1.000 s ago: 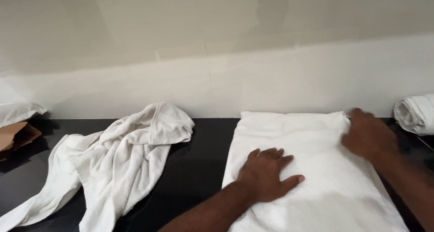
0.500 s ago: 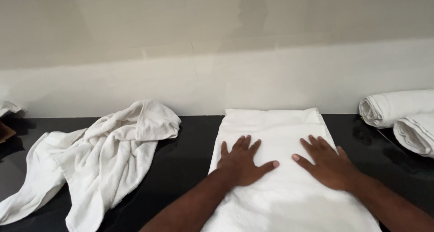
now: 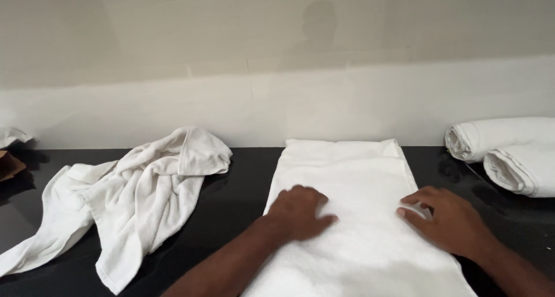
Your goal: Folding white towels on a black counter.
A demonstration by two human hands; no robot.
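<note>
A white towel lies folded into a long flat strip on the black counter, running from the wall toward me. My left hand rests on its left part with the fingers curled down into the cloth. At the towel's right edge, my right hand pinches a small fold of the cloth between thumb and fingers. Both forearms reach in from the bottom of the view.
A crumpled white towel sprawls on the counter to the left. Two rolled white towels lie at the right, by the pale wall. A brown paper item and a bit of white cloth sit at the far left edge.
Both hands were flat with spread fingers on the towel half a second ago. Now they have slid toward me and outward, and their fingers have curled onto the cloth.
</note>
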